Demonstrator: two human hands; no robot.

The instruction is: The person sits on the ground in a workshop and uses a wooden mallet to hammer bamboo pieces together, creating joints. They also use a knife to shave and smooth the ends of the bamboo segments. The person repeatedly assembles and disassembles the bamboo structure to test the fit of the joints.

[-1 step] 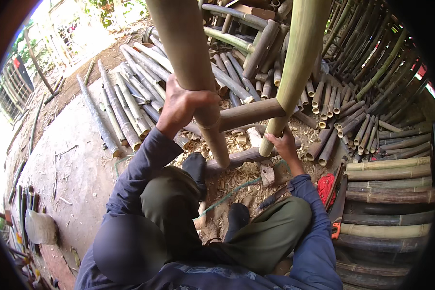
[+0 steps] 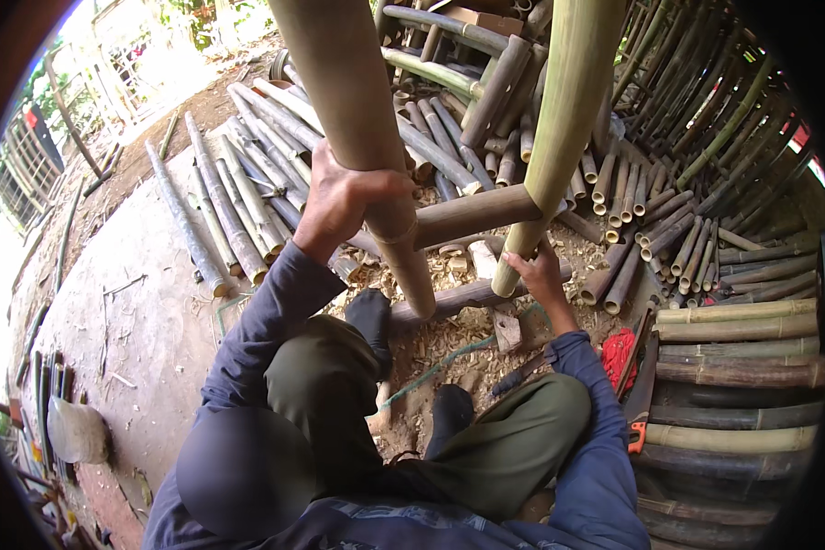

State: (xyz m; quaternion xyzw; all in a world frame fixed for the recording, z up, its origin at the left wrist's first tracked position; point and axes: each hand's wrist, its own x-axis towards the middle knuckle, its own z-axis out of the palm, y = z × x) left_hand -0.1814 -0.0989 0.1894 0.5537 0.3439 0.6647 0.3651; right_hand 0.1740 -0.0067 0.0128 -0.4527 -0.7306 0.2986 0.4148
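Two thick bamboo poles, one brownish on the left point(image 2: 348, 92) and one pale green on the right point(image 2: 573, 101), are joined by a short bamboo crosspiece point(image 2: 475, 217), forming a frame before me. My left hand point(image 2: 344, 200) is wrapped round the brownish pole, just above the joint. Lower down, my right hand point(image 2: 538, 275) grips the bottom end of the green pole below the crosspiece; some of its fingers are hidden behind the pole. Beneath the frame a bamboo log point(image 2: 458, 301) lies across the ground, near a small wooden block point(image 2: 506, 330).
Cut bamboo lengths point(image 2: 238, 211) lie at the left, with more short tubes point(image 2: 628, 197) heaped at the right. A saw with an orange handle point(image 2: 638, 431) rests by stacked bamboo point(image 2: 738, 367), near a red bundle point(image 2: 617, 357). Wood chips and a green cord point(image 2: 440, 367) cover the ground.
The upper parts of both poles have shifted very slightly left. Both hands keep their grip.
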